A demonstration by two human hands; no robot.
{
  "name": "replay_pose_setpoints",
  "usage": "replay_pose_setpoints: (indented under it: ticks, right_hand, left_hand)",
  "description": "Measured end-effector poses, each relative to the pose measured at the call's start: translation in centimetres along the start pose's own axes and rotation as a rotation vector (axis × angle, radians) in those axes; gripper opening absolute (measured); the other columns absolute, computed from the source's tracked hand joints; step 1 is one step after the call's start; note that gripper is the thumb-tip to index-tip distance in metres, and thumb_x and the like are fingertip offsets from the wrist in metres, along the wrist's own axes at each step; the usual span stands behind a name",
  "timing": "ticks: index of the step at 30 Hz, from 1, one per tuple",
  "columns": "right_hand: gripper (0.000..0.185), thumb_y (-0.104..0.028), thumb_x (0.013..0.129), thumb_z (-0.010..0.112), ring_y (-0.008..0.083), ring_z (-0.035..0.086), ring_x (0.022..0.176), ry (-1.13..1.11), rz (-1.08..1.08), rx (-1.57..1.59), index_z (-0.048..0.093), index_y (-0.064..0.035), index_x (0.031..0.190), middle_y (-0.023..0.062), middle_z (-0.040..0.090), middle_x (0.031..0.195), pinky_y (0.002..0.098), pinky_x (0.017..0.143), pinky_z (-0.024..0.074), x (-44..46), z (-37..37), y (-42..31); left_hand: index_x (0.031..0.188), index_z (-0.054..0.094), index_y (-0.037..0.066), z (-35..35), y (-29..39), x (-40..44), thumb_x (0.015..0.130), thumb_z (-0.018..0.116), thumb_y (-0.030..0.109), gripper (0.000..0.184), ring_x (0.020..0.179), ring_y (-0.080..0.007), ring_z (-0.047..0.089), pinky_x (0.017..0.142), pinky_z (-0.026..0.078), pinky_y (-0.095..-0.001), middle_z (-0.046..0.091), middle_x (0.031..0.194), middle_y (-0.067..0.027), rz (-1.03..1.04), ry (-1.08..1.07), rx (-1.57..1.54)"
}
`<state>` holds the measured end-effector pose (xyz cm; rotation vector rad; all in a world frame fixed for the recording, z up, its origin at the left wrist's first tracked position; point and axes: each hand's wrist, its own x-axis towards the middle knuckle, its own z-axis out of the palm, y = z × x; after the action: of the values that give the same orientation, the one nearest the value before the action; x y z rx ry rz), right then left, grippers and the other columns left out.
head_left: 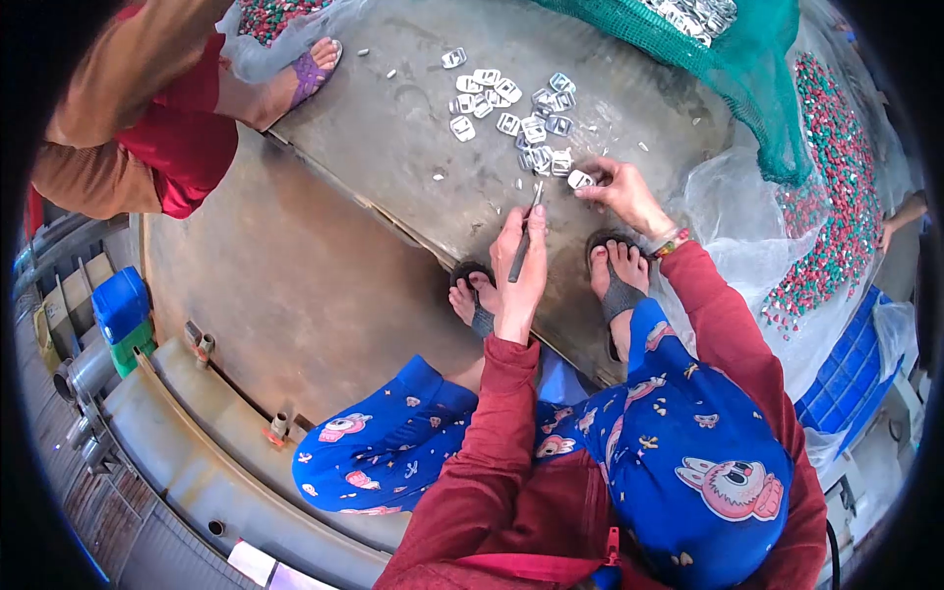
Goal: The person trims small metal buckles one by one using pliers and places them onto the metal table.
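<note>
My left hand (509, 285) is closed around a slim dark-handled tool with a narrow metal tip (520, 254); its exact kind is unclear. The tip points away from me, towards the loose pieces. In my right hand (627, 197), the thumb and fingers pinch a small silvery-white rounded piece with a slot (581, 179), like a buckle or tag. Just beyond both hands, several similar pieces (534, 129) lie scattered in loose groups on the grey metal surface (413, 118). A few tiny white bits lie among them.
Another person's leg and sandalled foot (313, 71) are at upper left. Green netting (708, 69) holding more silvery pieces is at upper right. Plastic sheeting (733, 202) with many red, green and white bits (836, 187) lies right. A blue container (121, 303) stands far left.
</note>
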<state>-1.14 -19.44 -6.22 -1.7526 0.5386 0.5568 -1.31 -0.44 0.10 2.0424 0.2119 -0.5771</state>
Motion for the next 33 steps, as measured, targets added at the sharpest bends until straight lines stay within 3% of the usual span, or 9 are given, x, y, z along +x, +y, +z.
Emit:
replay_pose_setpoints:
  ticks: [4, 8, 15, 17, 21, 24, 25, 31, 33]
  right_hand:
    - [0.031, -0.005, 0.078, 0.071, 0.007, 0.055, 0.071, -0.035, -0.007, 0.267, 0.065, -0.0006, 0.108, 0.0005, 0.065, 0.086, 0.0226, 0.061, 0.045, -1.0, -0.5, 0.7]
    - [0.025, -0.005, 0.082, 0.067, 0.0061, 0.055, 0.074, 0.007, -0.073, 0.439, 0.065, -0.0017, 0.107, -0.0005, 0.065, 0.086, 0.022, 0.066, 0.0455, -2.5, -0.2, -0.5]
    - [0.023, -0.004, 0.086, 0.057, 0.0075, 0.056, 0.081, -0.03, -0.197, 0.236, 0.066, -0.004, 0.107, 0.0018, 0.062, 0.089, 0.0249, 0.073, 0.047, -4.7, 0.8, -2.4]
    - [0.032, 0.001, 0.086, 0.049, 0.0119, 0.058, 0.087, -0.08, -0.2, 0.182, 0.06, -0.0027, 0.116, 0.0067, 0.061, 0.097, 0.027, 0.077, 0.0483, -5.0, 0.8, -2.4]
    - [0.04, -0.002, 0.089, 0.047, 0.0205, 0.059, 0.096, -0.127, -0.049, 1.049, 0.045, 0.0044, 0.128, 0.0149, 0.06, 0.102, 0.0318, 0.085, 0.0487, -5.9, 0.9, -3.0]
    - [0.045, -0.013, 0.093, 0.048, 0.0257, 0.057, 0.103, -0.168, 0.061, 1.369, 0.037, 0.0098, 0.13, 0.02, 0.058, 0.109, 0.0356, 0.096, 0.0458, -6.4, 0.9, -2.8]
    - [0.049, -0.026, 0.096, 0.047, 0.0272, 0.054, 0.109, -0.194, 0.071, 1.317, 0.038, 0.0096, 0.129, 0.021, 0.055, 0.116, 0.0387, 0.101, 0.0423, -6.4, 0.9, -2.6]
    - [0.052, -0.037, 0.096, 0.048, 0.0255, 0.052, 0.113, -0.304, 0.128, 1.483, 0.042, 0.0028, 0.128, 0.0147, 0.052, 0.125, 0.0455, 0.098, 0.0413, -7.1, 1.3, -2.2]
    - [0.048, -0.034, 0.096, 0.049, 0.0247, 0.052, 0.113, -0.253, 0.052, 1.325, 0.043, 0.0004, 0.128, 0.0132, 0.053, 0.125, 0.0465, 0.098, 0.0407, -7.7, 2.2, -2.8]
  left_hand:
    - [0.113, 0.055, 0.0, 1.6, -0.1, -0.2, 0.096, 0.047, 0.035, 0.039, 0.078, -0.034, 0.063, 0.071, 0.047, -0.0397, 0.064, 0.084, -0.02, 0.105, -0.015, -0.077]
    - [0.118, 0.053, 0.001, 2.7, -0.4, -0.4, 0.095, 0.049, 0.036, 0.043, 0.085, -0.0352, 0.062, 0.076, 0.046, -0.0394, 0.063, 0.089, -0.0218, 0.099, -0.044, -0.139]
    - [0.082, 0.064, 0.0, 2.4, 0.3, 1.7, 0.086, 0.061, 0.044, 0.045, 0.057, -0.0238, 0.053, 0.06, 0.043, -0.0382, 0.059, 0.063, -0.0163, -0.047, 0.03, -0.177]
    - [0.083, 0.064, 0.0, 2.1, -0.4, 2.1, 0.086, 0.063, 0.042, 0.042, 0.058, -0.0206, 0.053, 0.058, 0.043, -0.0361, 0.06, 0.064, -0.0152, -0.076, -0.032, -0.138]
    - [0.091, 0.065, 0.002, 2.5, 0.0, 1.3, 0.085, 0.069, 0.022, 0.021, 0.063, -0.0042, 0.045, 0.056, 0.036, -0.0205, 0.054, 0.069, 0.0036, -0.057, -0.08, -0.402]
    - [0.094, 0.063, 0.002, 3.2, 1.0, 0.5, 0.083, 0.069, 0.01, 0.016, 0.067, -0.0046, 0.049, 0.06, 0.04, -0.0202, 0.058, 0.074, 0.0028, 0.058, -0.002, -0.488]
    - [0.095, 0.063, 0.001, 3.1, 1.2, 0.3, 0.082, 0.068, 0.006, 0.015, 0.071, -0.0046, 0.052, 0.064, 0.042, -0.0199, 0.061, 0.08, 0.001, 0.034, -0.017, -0.488]
    - [0.093, 0.06, 0.002, 3.5, 3.0, -0.8, 0.082, 0.069, 0.006, 0.014, 0.071, -0.0077, 0.055, 0.061, 0.047, -0.0226, 0.06, 0.08, -0.0014, 0.073, 0.241, -0.769]
    - [0.091, 0.059, 0.003, 3.7, 3.6, -1.3, 0.082, 0.069, 0.006, 0.015, 0.07, -0.0086, 0.056, 0.055, 0.048, -0.0229, 0.059, 0.08, -0.0015, -0.017, 0.212, -0.88]
